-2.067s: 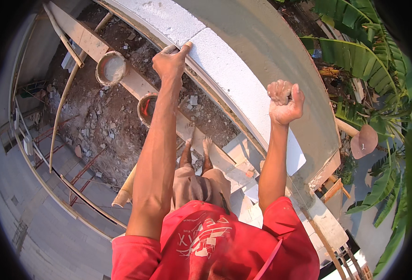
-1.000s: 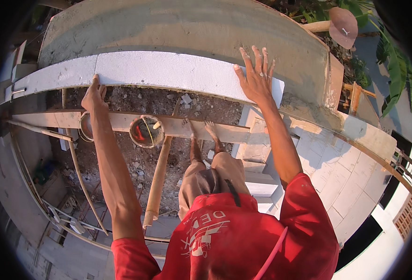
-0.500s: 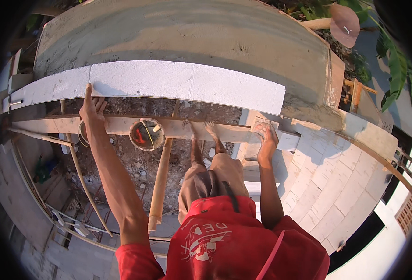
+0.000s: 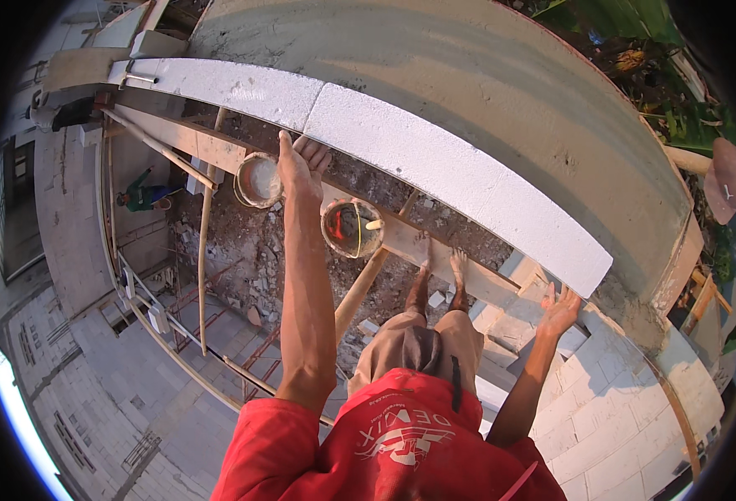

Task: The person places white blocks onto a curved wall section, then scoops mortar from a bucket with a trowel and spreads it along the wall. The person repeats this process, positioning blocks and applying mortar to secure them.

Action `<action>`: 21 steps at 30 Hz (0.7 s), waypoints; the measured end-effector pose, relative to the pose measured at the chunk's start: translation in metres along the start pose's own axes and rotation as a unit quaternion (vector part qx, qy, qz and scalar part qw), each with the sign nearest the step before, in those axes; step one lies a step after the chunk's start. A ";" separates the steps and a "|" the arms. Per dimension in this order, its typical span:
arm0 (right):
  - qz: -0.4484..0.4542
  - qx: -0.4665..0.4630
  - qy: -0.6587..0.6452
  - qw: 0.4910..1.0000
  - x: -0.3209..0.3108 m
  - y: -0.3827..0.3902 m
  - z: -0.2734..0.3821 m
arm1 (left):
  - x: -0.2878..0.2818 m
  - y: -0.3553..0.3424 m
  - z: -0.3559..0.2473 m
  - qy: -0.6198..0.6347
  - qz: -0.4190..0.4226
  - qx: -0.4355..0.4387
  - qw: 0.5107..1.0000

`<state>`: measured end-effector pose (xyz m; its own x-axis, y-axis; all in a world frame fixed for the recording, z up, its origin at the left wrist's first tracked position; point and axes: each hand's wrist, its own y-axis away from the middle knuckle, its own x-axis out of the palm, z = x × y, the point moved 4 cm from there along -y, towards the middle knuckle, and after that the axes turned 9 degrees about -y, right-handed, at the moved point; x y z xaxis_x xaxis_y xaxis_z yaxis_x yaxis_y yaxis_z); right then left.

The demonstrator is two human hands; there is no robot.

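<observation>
A row of white lightweight blocks [image 4: 451,179] lies along the edge of a grey plastered surface, with a thin joint between two of them. My left hand [image 4: 304,165] is against the row's near edge just left of that joint, thumb raised and fingers stretched out. At the row's right end, my right hand [image 4: 558,312] has its fingers apart by the lower corner. Neither hand grips anything. Between my arms, a round bucket [image 4: 326,219] holding a tool with a pale handle stands on a wooden plank [image 4: 405,240]. Beside it is another bucket [image 4: 241,190] with pale contents.
My bare feet [image 4: 458,267] stand on the plank above rubble-strewn ground. Wooden poles [image 4: 207,259] rise from below. A person in green [image 4: 141,196] is far down at the left. A hammer-like tool [image 4: 141,78] lies at the row's left end. A cap [image 4: 725,179] hangs at right.
The view has swung left, so the blocks and buckets sit further right and tilted. My right hand has moved close to the block row's end; my left remains at its edge.
</observation>
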<state>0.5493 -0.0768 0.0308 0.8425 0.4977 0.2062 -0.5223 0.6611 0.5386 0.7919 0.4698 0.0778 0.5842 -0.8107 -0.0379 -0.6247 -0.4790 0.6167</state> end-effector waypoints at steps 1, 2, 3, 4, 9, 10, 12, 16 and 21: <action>-0.002 -0.004 0.009 1.000 0.001 0.000 0.001 | -0.003 0.000 -0.001 0.002 -0.004 0.001 1.000; 0.013 -0.007 0.010 1.000 0.001 -0.001 -0.001 | -0.007 0.000 -0.002 0.004 -0.008 0.002 1.000; 0.010 -0.003 0.016 1.000 0.004 0.001 0.001 | -0.007 0.001 -0.002 0.006 -0.009 0.000 1.000; 0.006 0.001 0.022 1.000 0.008 0.003 0.003 | -0.007 0.001 -0.002 0.013 -0.003 0.004 1.000; 0.001 0.004 0.036 0.999 0.012 0.006 0.006 | -0.007 0.000 -0.002 0.011 -0.003 0.004 1.000; -0.007 0.005 0.033 0.999 0.010 0.004 0.005 | -0.005 0.001 -0.002 0.011 0.000 0.004 1.000; -0.012 0.002 0.040 0.999 0.008 0.004 0.007 | 0.000 0.001 -0.002 0.013 0.001 0.004 1.000; -0.002 -0.015 0.063 0.998 0.009 0.001 0.007 | 0.006 0.002 -0.003 0.020 0.006 0.009 1.000; -0.006 -0.012 0.061 0.998 0.014 -0.001 0.009 | -0.002 0.002 0.006 0.035 0.010 0.026 0.999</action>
<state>0.5629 -0.0754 0.0405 0.8270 0.5535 0.0984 -0.5170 0.6800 0.5199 0.7860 0.4688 0.0743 0.6046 -0.7960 0.0294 -0.6616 -0.4813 0.5750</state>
